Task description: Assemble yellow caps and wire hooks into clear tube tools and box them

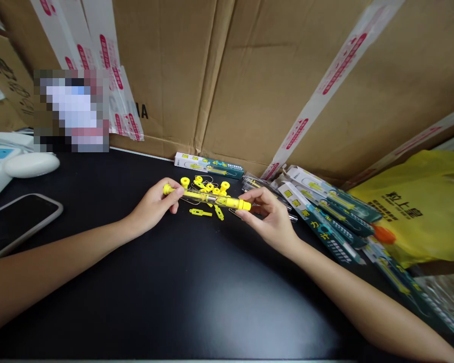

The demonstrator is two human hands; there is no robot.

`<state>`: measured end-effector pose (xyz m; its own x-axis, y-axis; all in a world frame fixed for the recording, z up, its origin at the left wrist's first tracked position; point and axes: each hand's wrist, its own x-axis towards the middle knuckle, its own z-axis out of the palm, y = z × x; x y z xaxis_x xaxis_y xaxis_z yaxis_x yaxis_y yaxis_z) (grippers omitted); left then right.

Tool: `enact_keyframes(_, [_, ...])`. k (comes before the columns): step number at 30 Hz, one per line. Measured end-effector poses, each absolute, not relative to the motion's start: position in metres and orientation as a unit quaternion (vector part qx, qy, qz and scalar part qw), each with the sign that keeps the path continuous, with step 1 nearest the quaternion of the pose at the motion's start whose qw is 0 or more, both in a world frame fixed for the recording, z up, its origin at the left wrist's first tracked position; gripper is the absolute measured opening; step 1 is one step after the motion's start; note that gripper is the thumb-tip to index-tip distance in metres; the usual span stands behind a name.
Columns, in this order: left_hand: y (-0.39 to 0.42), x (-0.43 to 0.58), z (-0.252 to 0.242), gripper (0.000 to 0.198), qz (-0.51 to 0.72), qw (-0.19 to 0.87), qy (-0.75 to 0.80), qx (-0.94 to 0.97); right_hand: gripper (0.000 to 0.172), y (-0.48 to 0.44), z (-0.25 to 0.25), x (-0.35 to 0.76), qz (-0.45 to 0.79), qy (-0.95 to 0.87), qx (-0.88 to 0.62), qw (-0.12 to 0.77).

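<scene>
Both my hands hold one long yellow and clear tube-shaped tool (208, 197) level above the black table (196, 297). My left hand (157, 204) pinches its left yellow end, fingers closed. At the right yellow end, the fingers of my right hand (268, 214) are closed round the tool. Just behind and under the tool lie several small yellow plastic parts (206, 186), and a flat yellow piece (200, 213) lies in front.
Several green and white packaged boxes (325, 212) are heaped to the right, one more (208, 165) lies at the back. A yellow plastic bag (419, 206) sits far right. A phone (17, 219) and a white device (30, 164) lie at left. Cardboard boxes (249, 75) wall the back.
</scene>
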<state>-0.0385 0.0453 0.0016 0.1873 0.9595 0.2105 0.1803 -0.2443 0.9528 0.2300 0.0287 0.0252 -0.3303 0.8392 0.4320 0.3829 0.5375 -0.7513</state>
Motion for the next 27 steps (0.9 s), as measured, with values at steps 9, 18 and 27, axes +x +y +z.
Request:
enact_keyframes(9, [0.0446,-0.0382,0.0029,0.025,0.459,0.426,0.445,0.64,0.021,0.029,0.0269,0.2307,0.209,-0.781,-0.406,0.425])
enact_keyframes(18, [0.0446,-0.0388,0.003,0.026,0.46,0.423,0.445,0.641,0.023,0.0277,0.0222,0.2293,0.291,-0.766,-0.392,0.418])
enact_keyframes(27, [0.0453,-0.0392,0.0022,0.026,0.456,0.433,0.445,0.638,0.018,0.03,0.0262,0.2297,0.237,-0.783,-0.382,0.429])
